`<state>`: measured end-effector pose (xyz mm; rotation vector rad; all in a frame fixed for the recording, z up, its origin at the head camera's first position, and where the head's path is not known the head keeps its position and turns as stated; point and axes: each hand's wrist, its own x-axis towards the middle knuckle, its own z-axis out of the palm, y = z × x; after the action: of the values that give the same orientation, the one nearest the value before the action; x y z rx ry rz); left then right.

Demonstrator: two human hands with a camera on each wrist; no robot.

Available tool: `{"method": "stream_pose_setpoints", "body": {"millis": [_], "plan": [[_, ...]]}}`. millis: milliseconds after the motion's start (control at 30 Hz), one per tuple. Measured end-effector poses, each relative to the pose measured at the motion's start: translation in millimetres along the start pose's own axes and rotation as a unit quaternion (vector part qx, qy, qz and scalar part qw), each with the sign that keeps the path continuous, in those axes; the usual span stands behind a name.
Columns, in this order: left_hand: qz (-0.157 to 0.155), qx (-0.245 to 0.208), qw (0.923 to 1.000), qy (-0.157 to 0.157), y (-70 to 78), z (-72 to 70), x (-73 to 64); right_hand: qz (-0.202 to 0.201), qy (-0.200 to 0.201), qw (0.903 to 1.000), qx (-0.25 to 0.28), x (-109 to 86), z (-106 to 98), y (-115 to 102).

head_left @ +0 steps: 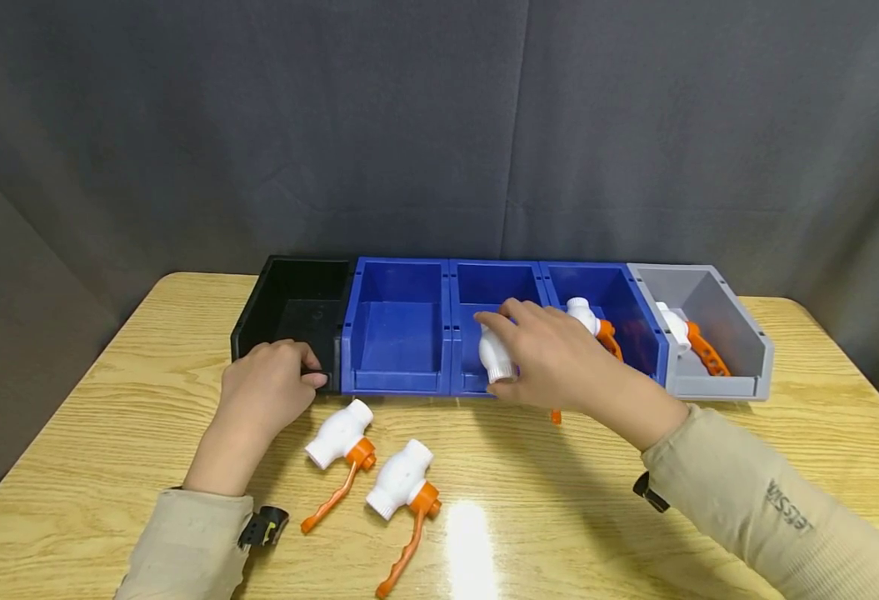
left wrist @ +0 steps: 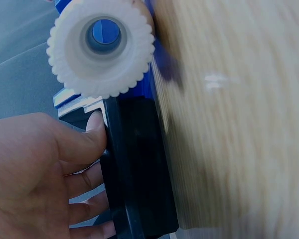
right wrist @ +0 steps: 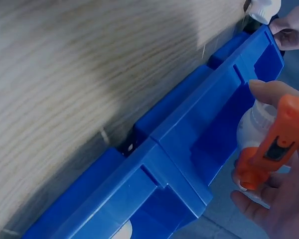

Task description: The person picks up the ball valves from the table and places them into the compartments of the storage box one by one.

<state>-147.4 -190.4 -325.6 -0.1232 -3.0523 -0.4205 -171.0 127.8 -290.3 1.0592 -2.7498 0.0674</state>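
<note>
My right hand (head_left: 559,354) grips a white ball valve (head_left: 496,354) with an orange handle over the middle blue bin (head_left: 490,283). In the right wrist view, the valve's orange handle (right wrist: 279,142) lies along the palm, with thumb and fingers around the white body. My left hand (head_left: 270,383) holds the front lip of the black bin (head_left: 312,292), thumb on one side and fingers on the other in the left wrist view. Two more ball valves, a nearer one (head_left: 400,482) and a farther one (head_left: 339,435), lie on the table beside the left hand.
Bins stand side by side along the table's back. The right-hand blue bin (head_left: 641,333) holds a valve (head_left: 581,313), and the grey bin (head_left: 757,350) holds another (head_left: 675,325). The left-hand blue bin (head_left: 397,333) sits beside the black one. A dark curtain (head_left: 439,125) hangs behind.
</note>
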Motion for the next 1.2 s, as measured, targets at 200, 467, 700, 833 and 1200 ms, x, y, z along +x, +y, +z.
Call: {"method": "stream_pose_setpoints", "body": {"millis": [200,467,700,833,1200], "plan": [[-0.001,-0.003,1.0,-0.004,-0.9,0.9,0.9,0.003,-0.026,0.9996,-0.007,9.6,-4.0,6.6],[-0.005,-0.001,1.0,-0.007,-0.9,-0.4,-0.1,0.014,-0.087,0.9961,-0.002,25.6,-8.6,14.0],[-0.003,-0.002,1.0,-0.004,0.1,-0.1,0.2,0.038,-0.143,0.9889,0.012,38.2,-6.3,16.2],[-0.003,-0.002,1.0,-0.005,0.9,-0.1,0.4,0.054,-0.166,0.9846,0.015,45.0,-2.4,18.3],[-0.002,-0.002,1.0,-0.003,-0.2,-0.2,0.3,0.093,-0.211,0.9729,0.02,63.8,1.5,24.8]]}}
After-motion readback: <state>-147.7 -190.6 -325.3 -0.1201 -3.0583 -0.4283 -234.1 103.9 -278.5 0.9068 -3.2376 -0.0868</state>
